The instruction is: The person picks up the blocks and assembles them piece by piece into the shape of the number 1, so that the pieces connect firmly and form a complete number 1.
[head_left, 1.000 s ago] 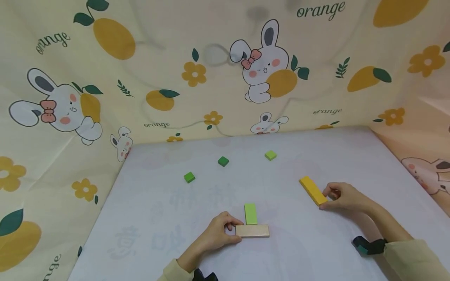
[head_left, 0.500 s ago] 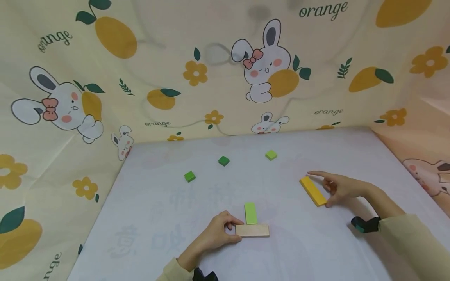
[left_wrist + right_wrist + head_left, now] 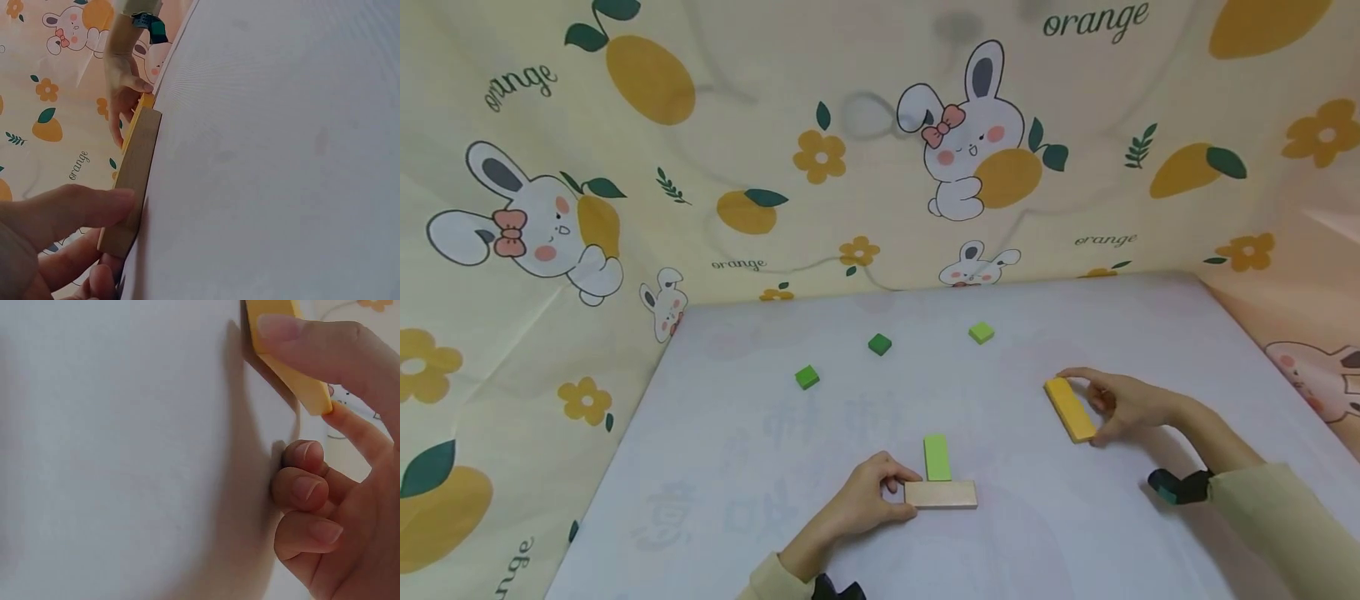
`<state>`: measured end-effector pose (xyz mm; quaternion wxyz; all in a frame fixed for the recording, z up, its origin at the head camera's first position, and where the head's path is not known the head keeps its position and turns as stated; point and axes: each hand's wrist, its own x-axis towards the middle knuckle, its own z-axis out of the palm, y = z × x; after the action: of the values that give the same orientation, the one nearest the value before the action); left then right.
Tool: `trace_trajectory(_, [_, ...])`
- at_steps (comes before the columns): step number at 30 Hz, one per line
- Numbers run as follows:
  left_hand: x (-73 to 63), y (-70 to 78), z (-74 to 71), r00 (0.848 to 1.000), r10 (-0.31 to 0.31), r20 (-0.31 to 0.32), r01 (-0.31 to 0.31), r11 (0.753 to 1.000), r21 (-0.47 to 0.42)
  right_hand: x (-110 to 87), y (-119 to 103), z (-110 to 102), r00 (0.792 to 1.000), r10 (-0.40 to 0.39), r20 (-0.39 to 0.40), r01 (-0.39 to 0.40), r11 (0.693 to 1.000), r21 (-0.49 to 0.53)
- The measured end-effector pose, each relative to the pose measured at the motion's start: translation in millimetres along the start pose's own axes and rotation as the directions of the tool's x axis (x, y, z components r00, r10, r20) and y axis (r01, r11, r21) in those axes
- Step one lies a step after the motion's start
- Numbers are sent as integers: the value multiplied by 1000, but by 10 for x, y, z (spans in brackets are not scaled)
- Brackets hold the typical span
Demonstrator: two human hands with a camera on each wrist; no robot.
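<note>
On table (image 3: 1015,542): left hand (image 3: 868,496) pinches wooden block (image 3: 943,495), right hand (image 3: 1129,404) yellow block (image 3: 1070,410).

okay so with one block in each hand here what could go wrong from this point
The right hand pinches the yellow block at its two ends, so it might slip or twist if lifted that way.

The left hand grips one end of the wooden block, whose far edge appears to meet the light green rectangular block; a small nudge could shove that one out of line.
</note>
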<state>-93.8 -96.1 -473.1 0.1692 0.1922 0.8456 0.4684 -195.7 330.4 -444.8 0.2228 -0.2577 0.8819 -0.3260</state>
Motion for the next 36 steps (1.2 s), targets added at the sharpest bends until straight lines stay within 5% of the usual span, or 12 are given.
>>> trace_trajectory(18, [9, 12, -3, 1000, 2, -1, -2, 1000, 6, -63, -101, 216, 979, -87, -183, 117, 980, 160])
trace_trajectory(26, [9, 7, -8, 1000, -9, -4, 9, 1000, -5, -8, -183, 345, 954, -167, -250, 204, 970, 129])
trace_trajectory(36, [7, -6, -7, 1000, -6, 0, 6, 1000, -7, 77, -305, 467, 946, -156, -285, 205, 967, 152])
